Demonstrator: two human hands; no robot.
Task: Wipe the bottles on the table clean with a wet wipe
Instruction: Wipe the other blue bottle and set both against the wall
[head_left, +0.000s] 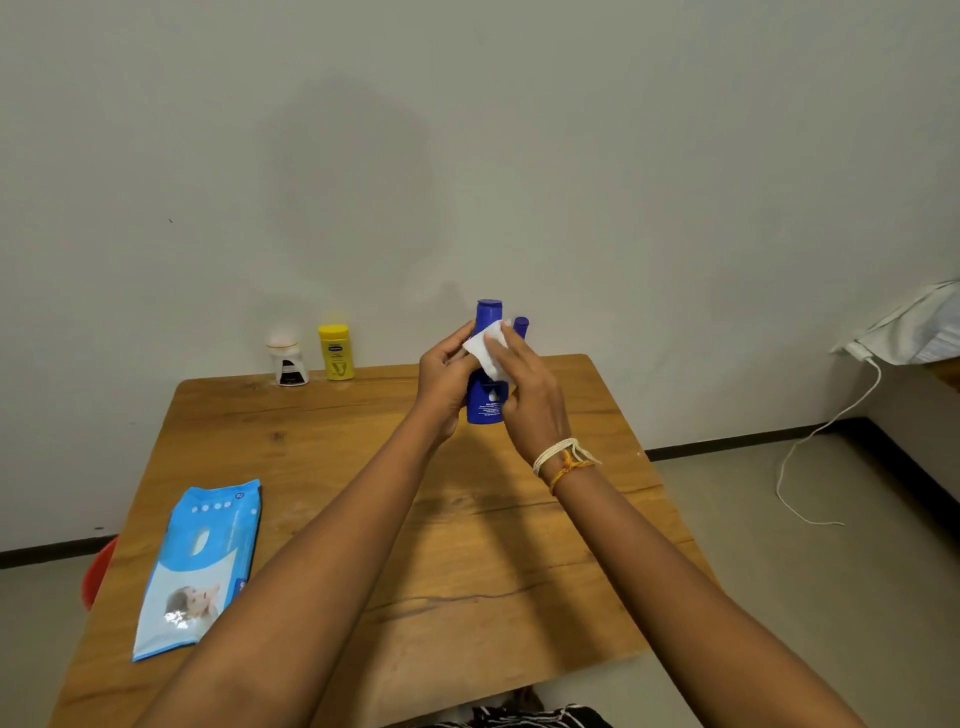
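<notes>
Two hands meet at upright blue lotion bottle (485, 400) above table (363, 467): left hand (441, 379) grips body, right hand (524, 395) presses wet wipe (485, 348) on shoulder.

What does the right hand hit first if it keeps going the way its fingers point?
The right hand points up and away, pressing the wet wipe on the blue bottle. Past that, probably the smaller blue bottle just behind, then the wall; depth is unclear.
</notes>
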